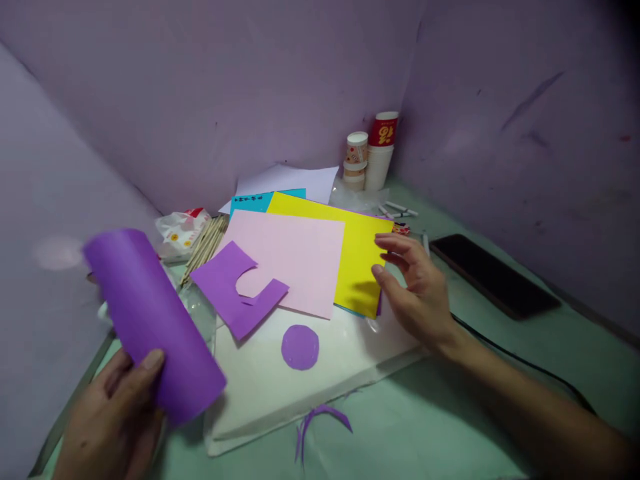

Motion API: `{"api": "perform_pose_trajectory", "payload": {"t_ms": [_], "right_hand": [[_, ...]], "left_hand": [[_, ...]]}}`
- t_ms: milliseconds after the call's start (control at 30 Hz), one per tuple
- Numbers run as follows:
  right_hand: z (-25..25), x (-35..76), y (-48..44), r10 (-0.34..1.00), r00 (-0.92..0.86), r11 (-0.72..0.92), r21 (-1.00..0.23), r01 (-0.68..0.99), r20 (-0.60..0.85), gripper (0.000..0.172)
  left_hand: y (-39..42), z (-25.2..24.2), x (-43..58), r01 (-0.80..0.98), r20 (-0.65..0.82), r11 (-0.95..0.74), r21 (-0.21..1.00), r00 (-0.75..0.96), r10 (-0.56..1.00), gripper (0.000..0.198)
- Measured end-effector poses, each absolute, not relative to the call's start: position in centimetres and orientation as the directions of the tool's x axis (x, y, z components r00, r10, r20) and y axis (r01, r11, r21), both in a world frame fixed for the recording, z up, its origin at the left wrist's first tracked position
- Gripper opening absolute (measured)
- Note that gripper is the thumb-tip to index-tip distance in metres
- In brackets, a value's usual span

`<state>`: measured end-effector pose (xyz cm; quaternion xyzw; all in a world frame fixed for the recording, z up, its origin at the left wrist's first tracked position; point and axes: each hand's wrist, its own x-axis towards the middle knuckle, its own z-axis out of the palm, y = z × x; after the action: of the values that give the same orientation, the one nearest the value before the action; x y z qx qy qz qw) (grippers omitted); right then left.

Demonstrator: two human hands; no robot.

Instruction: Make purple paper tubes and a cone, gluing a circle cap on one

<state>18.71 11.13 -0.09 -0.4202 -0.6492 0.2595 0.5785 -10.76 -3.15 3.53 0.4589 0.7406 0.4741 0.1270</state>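
My left hand (117,407) grips a rolled purple paper tube (155,327) near its lower end, tilted over the left side of the table. Over the right edge of a yellow sheet (363,267) hovers my right hand (415,287), its fingers apart and nothing in them. A purple paper circle (300,347) lies on a white board (250,393). Behind it, a purple sheet with a round cut-out (220,290) overlaps a pink sheet (295,260), which partly covers the yellow one. Curled purple paper scraps (325,415) rest in front of the board.
Wooden sticks (205,247) and a plastic bag (183,230) lie at the back left. Blue (267,200) and white sheets (290,179) stick out behind the pile. Stacked paper cups (379,167) stand in the corner. A dark phone (495,275) and a black cable (525,370) lie right.
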Motion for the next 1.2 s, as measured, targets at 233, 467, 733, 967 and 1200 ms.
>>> {"api": "perform_pose_trajectory", "payload": {"t_ms": [233,467,733,967,1200], "right_hand": [[4.5,15.2,10.1,0.812,-0.525,0.159,-0.961,-0.225,0.257,0.067],[5.3,12.3,7.0,0.949,-0.249,0.198,-0.98,0.005,0.191,0.059],[2.0,13.8,7.5,0.877,-0.34,0.253,-0.927,-0.276,0.34,0.058],[2.8,11.7,6.9,0.867,-0.324,0.313,-0.921,-0.233,0.377,0.055],[2.4,10.6,6.4,0.881,-0.326,0.289,-0.935,-0.207,0.344,0.054]], "left_hand": [[0.1,5.9,-2.4,0.355,0.082,0.094,0.93,-0.451,0.889,0.038],[0.5,4.9,-0.2,0.686,0.437,-0.317,0.655,-0.001,0.9,0.053],[0.6,2.5,-6.2,0.588,0.16,0.069,0.806,-0.328,0.931,0.015],[1.3,0.3,-5.8,0.663,0.042,0.183,0.726,-0.308,0.95,0.019],[1.1,0.3,-5.9,0.763,-0.039,0.217,0.608,-0.244,0.969,0.016]]}}
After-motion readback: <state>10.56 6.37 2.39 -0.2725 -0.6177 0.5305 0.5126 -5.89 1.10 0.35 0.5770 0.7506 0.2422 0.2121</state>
